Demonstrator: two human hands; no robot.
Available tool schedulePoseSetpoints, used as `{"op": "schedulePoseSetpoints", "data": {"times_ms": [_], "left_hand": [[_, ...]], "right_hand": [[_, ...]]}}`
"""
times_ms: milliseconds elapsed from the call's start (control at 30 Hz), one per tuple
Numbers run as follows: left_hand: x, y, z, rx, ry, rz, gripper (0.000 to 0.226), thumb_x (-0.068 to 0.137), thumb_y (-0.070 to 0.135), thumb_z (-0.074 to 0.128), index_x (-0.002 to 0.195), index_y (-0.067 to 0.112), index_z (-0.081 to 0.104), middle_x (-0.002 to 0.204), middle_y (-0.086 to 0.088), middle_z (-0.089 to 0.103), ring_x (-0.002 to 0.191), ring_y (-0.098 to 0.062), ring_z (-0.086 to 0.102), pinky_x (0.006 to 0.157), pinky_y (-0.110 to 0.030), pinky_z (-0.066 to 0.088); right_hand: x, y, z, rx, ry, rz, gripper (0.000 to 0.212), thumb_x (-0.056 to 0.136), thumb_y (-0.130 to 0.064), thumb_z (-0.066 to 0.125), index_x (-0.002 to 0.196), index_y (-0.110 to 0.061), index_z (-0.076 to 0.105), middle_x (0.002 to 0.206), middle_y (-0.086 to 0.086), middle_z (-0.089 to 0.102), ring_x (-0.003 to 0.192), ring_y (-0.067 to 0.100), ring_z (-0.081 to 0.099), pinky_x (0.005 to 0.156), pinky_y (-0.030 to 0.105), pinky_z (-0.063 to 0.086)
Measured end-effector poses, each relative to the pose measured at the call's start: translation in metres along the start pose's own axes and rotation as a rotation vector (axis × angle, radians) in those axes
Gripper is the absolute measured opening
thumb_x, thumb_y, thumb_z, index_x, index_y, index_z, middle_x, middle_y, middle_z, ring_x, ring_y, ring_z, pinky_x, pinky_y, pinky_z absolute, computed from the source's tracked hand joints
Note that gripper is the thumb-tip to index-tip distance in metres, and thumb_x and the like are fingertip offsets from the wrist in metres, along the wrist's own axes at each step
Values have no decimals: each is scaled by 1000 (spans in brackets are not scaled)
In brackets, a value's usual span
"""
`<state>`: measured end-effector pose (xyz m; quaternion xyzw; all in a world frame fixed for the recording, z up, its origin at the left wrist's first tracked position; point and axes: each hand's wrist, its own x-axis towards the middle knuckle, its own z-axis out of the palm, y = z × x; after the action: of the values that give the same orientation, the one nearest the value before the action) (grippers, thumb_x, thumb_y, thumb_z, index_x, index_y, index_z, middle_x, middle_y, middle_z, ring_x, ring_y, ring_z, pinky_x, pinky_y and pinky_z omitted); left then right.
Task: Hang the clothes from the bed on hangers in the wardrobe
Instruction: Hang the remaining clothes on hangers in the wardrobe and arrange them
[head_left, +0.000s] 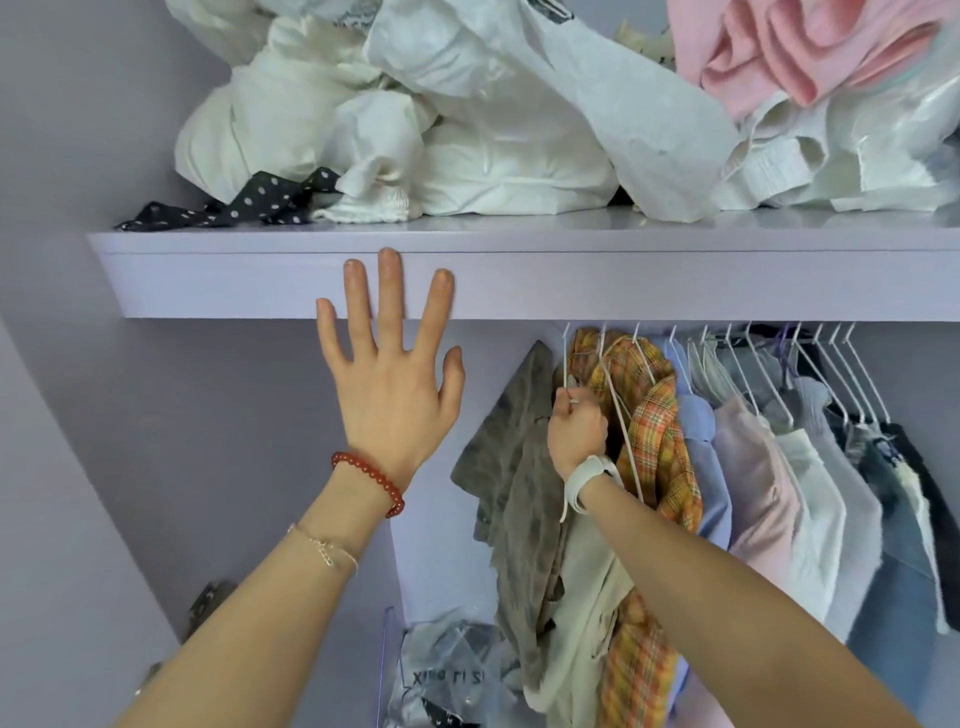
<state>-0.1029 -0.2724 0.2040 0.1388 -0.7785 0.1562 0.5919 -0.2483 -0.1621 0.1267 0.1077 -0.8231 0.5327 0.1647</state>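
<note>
Head view: left hand (392, 379) spreads flat against the smooth lilac shelf (623, 283); right hand (576, 431) grips a white wire hanger (566, 358) bearing a grey-brown garment (519, 488), left of plaid shirt (654, 431).

The person is wearing no sleeves; both forearms are showing bare from the bottom edge up to the hands. The left hand (395, 384) is carrying a bracelet of round red beads (370, 480) at the wrist, and a thin gold chain bracelet (324, 548) is sitting a little lower on the same forearm. The right hand (576, 431) is wearing a white watch strap (589, 480) around the wrist, its loose end hanging down, and a pale ring (573, 401) on one finger.
</note>
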Motion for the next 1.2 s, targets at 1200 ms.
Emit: {"op": "schedulePoseSetpoints", "data": {"times_ms": [1200], "left_hand": [[-276,275,-182,-1022,-1099,485,52,76,29,35,115,7,61,122,-18,58,112,-37,56,87,-61,42]], "right_hand": [[-420,179,-355,-788,272,410,46,83,-25,34,114,-2,60,114,19,63,104,40,59,84,53,47]]}}
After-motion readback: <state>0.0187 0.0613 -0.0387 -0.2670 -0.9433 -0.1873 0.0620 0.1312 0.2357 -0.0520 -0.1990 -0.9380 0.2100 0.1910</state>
